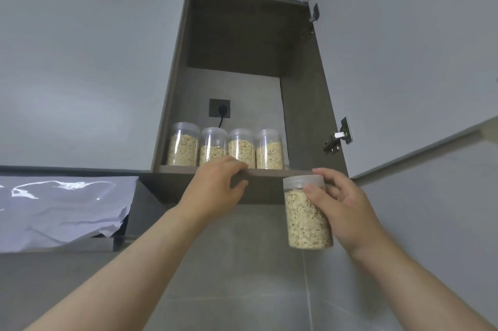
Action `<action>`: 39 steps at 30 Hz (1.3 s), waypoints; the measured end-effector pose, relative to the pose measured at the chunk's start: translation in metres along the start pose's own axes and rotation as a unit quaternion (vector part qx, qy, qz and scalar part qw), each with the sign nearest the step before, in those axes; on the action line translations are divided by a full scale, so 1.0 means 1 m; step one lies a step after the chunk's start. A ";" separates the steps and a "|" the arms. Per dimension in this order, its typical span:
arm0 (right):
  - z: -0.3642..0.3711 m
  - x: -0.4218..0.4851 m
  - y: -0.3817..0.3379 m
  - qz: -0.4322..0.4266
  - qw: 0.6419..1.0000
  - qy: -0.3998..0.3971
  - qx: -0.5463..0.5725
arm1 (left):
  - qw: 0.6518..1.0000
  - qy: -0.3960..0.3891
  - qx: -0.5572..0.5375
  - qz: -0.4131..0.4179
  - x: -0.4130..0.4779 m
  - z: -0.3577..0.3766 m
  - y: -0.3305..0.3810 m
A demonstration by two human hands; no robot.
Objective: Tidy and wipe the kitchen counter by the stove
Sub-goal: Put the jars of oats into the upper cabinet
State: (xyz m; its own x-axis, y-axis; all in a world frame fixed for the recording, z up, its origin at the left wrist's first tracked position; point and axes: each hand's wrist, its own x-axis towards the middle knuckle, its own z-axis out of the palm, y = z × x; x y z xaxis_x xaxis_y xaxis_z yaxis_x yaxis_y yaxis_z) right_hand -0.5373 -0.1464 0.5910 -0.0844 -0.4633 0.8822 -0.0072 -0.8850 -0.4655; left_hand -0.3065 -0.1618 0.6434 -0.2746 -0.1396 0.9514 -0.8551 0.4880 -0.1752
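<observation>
I look up into an open wall cabinet [301, 104]. My right hand [342, 204] grips a clear plastic jar of oats [304, 220] just below the cabinet's bottom shelf edge [266, 173], at its right end. My left hand [215, 185] rests on that shelf edge, fingers curled over its front lip. Several similar oat jars [226, 147] stand in a row on the shelf inside, right behind my left hand.
The cabinet door [404, 61] swings open to the right, with metal hinges [338, 136] on its inner side. A black socket with a plugged cord [219, 108] sits on the cabinet's back wall. A range hood wrapped in shiny film [62, 206] juts out at left. Grey tiles lie below.
</observation>
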 end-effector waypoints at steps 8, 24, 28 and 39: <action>0.003 0.064 -0.011 -0.101 0.993 0.038 -0.051 | 0.995 0.096 0.023 0.005 0.017 0.029 -0.013; -0.005 0.138 0.002 -0.102 0.989 0.040 -0.104 | 0.987 0.152 0.041 -0.012 0.023 0.042 -0.015; -0.010 0.140 0.012 -0.074 0.991 -0.004 -0.107 | 0.987 0.152 0.042 -0.009 0.022 0.042 -0.015; -0.017 0.130 0.021 -0.105 0.971 -0.048 -0.207 | 0.986 0.155 0.053 -0.005 0.022 0.045 -0.016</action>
State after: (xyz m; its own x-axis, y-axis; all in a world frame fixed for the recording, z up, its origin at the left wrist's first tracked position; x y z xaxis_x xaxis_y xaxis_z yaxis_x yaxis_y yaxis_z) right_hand -0.5654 -0.2245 0.6943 0.0549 -0.2949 0.9540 -0.4168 -0.8750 -0.2465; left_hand -0.3183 -0.2112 0.6560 -0.1324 0.1344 0.9821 -0.9024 0.3935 -0.1755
